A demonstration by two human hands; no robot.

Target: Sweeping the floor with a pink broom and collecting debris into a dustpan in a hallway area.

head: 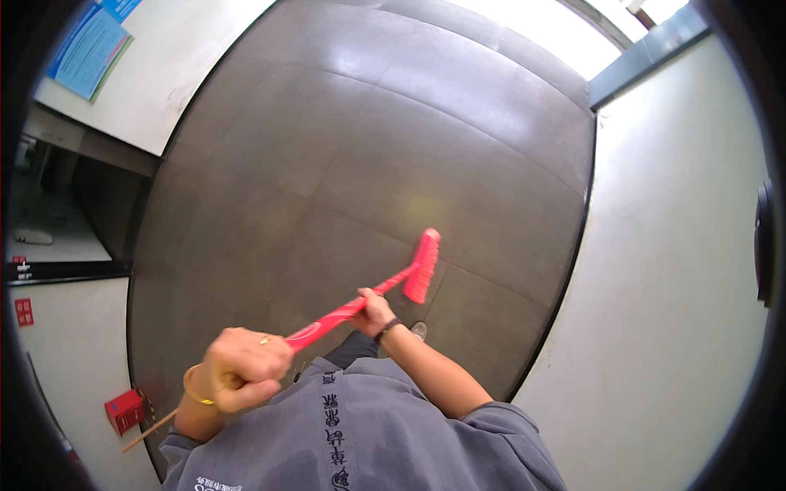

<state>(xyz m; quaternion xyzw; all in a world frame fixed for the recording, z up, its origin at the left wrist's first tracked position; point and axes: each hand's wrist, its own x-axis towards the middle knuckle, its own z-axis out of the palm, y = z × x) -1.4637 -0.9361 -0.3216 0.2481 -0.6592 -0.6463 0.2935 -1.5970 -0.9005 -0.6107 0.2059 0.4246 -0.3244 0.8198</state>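
My left hand (pixel 247 367) is closed around the upper end of a red broom handle (pixel 328 322), with a gold ring on a finger and a gold bangle at the wrist. Lower down the same handle, my right hand (pixel 372 314) grips it, a dark beaded bracelet on that wrist. The handle slants away from my body to the right. At its far end the red broom head (pixel 422 265) lies at or just above the grey tiled floor (pixel 362 153); contact cannot be made out. One shoe (pixel 419 331) shows just behind the head.
White walls stand on the right (pixel 663 258) and left (pixel 202 43). A dark doorway (pixel 110 190) opens at the left. By the left wall are a red box (pixel 124 411) and a wooden stick (pixel 149 431). Bright light enters through an opening (pixel 540 37) at the far end.
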